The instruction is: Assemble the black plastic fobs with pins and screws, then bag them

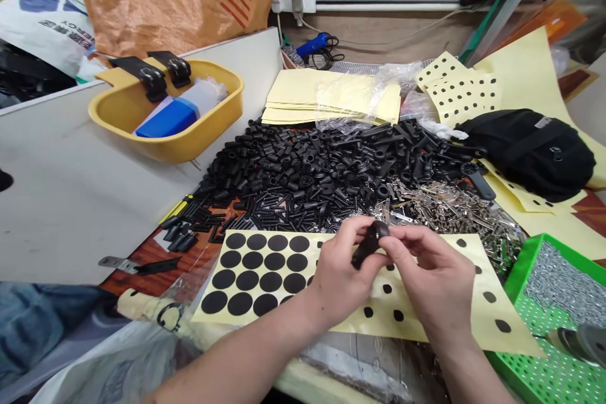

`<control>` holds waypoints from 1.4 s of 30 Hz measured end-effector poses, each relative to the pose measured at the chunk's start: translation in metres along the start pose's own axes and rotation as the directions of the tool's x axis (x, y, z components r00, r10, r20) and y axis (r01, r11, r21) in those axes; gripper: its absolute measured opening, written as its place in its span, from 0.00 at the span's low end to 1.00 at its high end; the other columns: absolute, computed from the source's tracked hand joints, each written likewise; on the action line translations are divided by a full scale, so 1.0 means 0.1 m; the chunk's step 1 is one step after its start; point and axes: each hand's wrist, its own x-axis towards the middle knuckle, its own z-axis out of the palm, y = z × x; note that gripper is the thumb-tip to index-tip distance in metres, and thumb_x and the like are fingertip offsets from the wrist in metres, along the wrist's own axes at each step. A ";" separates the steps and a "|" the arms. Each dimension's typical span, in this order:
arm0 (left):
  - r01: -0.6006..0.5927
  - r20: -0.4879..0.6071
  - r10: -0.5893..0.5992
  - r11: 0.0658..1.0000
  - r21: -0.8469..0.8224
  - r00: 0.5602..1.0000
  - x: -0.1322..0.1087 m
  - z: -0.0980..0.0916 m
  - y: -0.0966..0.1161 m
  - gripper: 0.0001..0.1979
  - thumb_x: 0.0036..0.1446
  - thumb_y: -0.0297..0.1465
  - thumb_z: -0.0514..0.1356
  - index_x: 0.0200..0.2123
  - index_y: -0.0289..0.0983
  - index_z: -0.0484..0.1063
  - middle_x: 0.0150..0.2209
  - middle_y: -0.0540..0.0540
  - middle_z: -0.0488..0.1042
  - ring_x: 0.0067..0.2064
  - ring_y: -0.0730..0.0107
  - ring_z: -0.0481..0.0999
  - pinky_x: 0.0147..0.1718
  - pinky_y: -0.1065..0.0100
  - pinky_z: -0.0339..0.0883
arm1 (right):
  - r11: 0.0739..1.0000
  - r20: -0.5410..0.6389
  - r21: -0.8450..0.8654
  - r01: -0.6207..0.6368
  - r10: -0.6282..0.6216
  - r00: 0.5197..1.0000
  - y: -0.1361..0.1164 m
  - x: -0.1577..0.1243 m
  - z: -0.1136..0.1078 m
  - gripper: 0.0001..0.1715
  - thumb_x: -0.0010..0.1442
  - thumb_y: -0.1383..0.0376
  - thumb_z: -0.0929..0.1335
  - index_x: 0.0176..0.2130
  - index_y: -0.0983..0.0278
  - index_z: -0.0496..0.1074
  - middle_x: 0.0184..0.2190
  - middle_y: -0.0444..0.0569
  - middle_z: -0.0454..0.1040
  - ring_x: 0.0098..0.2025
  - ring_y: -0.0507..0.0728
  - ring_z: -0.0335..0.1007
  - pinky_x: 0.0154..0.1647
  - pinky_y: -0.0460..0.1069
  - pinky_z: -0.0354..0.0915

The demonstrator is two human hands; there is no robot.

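My left hand and my right hand meet over a yellow sticker sheet that carries several round black pads. Between the fingertips of both hands sits one small black plastic part, pinched from each side. Just beyond my hands lies a big heap of black plastic parts, and to its right a pile of small shiny metal pieces.
A yellow tub with a blue box stands at the left on a grey board. Plain yellow sheets lie at the back, a black bag at the right. A green perforated tray with metal bits fills the right front corner.
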 end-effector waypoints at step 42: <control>0.531 0.163 -0.518 0.717 -0.451 0.839 0.50 -0.42 -0.15 0.06 0.57 0.17 0.53 0.34 0.31 0.66 0.27 0.47 0.76 0.20 0.77 0.73 0.24 0.72 0.68 | 0.915 0.584 -0.401 0.043 0.220 0.782 0.26 0.13 -0.05 0.11 0.54 0.58 0.69 0.29 0.62 0.77 0.30 0.49 0.78 0.30 0.56 0.72 0.29 0.50 0.66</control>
